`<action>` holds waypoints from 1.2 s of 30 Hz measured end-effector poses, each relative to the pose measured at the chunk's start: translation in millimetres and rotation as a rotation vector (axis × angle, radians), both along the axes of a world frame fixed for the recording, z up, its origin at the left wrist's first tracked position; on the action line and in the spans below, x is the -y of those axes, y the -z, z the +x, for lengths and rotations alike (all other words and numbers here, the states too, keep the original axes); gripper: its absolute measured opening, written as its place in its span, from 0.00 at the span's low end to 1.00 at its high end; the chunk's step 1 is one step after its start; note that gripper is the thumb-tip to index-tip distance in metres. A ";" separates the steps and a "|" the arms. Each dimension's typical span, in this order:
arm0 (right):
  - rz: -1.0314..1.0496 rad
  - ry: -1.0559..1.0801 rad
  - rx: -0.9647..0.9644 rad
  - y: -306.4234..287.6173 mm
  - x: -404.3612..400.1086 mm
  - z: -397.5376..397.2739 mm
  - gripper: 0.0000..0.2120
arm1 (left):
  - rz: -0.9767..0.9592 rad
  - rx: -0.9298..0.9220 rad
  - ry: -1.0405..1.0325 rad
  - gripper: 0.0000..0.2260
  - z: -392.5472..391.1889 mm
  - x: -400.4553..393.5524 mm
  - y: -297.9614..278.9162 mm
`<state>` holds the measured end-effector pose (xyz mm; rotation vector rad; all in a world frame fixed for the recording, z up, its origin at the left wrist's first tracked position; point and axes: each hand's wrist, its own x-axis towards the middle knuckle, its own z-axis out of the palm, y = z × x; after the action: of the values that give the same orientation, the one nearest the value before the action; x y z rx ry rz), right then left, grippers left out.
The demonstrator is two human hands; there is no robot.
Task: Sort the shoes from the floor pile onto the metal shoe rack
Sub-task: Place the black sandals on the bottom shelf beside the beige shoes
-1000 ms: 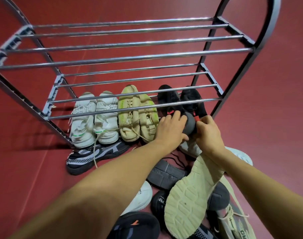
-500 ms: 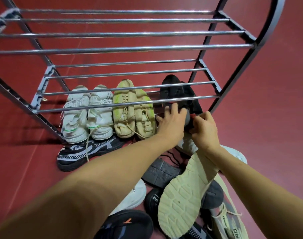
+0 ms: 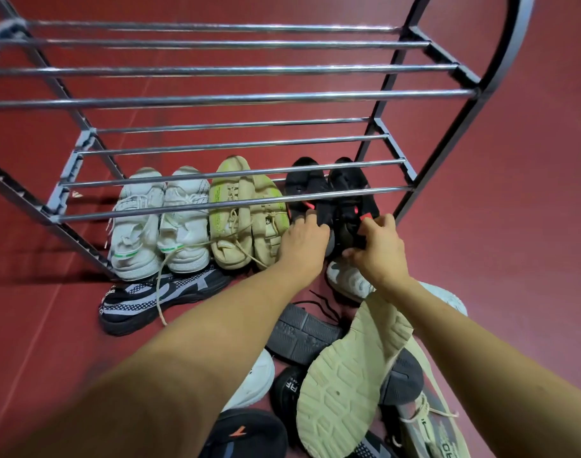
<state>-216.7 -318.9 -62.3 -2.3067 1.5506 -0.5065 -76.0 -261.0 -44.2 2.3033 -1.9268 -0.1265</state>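
Observation:
A metal shoe rack (image 3: pixel 236 97) stands on the red floor. On its lowest level sit a white pair (image 3: pixel 160 223), a beige pair with green stripes (image 3: pixel 246 213) and a black pair with red tabs (image 3: pixel 332 190) at the right end. My left hand (image 3: pixel 304 241) grips the heel of the left black shoe. My right hand (image 3: pixel 378 246) pinches the heel of the right black shoe by its red tab. Below my arms lies the floor pile, with a beige shoe (image 3: pixel 348 385) lying sole up.
A black and white knit shoe (image 3: pixel 157 299) lies in front of the white pair, a loose lace trailing across it. Dark soles (image 3: pixel 302 335), a white shoe (image 3: pixel 256 378) and a black shoe with an orange mark (image 3: pixel 246 434) crowd the pile. The upper rack shelves hold nothing.
Both hands pushed the black pair further in under the lower rack bars and set the two shoes side by side. The view shifted slightly down.

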 end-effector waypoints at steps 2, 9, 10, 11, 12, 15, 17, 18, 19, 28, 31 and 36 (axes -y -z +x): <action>-0.013 0.005 0.020 -0.9 -1.2 5.1 0.17 | 0.002 -0.013 -0.007 0.17 -0.2 -3.8 6.5; -0.118 -0.120 -0.098 18.2 9.7 -7.1 0.13 | -0.041 -0.082 -0.007 0.20 4.8 -6.6 16.8; -0.118 -0.127 -0.114 19.2 11.5 -9.3 0.15 | -0.046 -0.075 -0.003 0.20 4.2 -7.9 17.8; -0.118 -0.128 -0.119 19.8 12.9 -11.0 0.17 | -0.049 -0.072 -0.002 0.19 3.4 -8.5 18.1; -0.124 -0.129 -0.111 19.4 13.4 -12.7 0.17 | -0.054 -0.072 -0.003 0.18 2.5 -8.2 18.2; -0.144 -0.134 -0.091 20.3 12.6 -17.4 0.17 | -0.056 -0.065 -0.006 0.18 1.1 -6.1 17.2; -0.133 -0.127 -0.084 23.8 13.3 -16.0 0.18 | -0.047 -0.064 -0.004 0.17 0.5 -5.9 17.3; -0.107 -0.115 -0.059 25.4 13.8 -13.6 0.19 | -0.042 -0.064 -0.005 0.16 0.2 -6.3 17.7; -0.088 -0.106 -0.064 27.0 14.8 -10.6 0.19 | -0.040 -0.061 -0.005 0.15 0.4 -6.9 17.7; -0.203 -0.049 -0.312 10.1 9.8 -14.7 0.19 | -0.168 -0.329 -0.014 0.19 16.7 -23.2 15.3; -0.323 -0.057 -0.024 -7.9 -2.9 -33.5 0.13 | -0.265 -0.549 -0.106 0.12 31.5 -43.0 -1.8; -0.259 0.104 0.017 -21.2 -32.8 -78.2 0.09 | 0.033 -0.560 -0.200 0.06 83.8 -117.4 -6.9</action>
<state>-294.9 -286.1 -41.1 -2.4071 1.6906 -0.7948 7.9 -143.6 -37.3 2.1517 -1.4195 -0.7004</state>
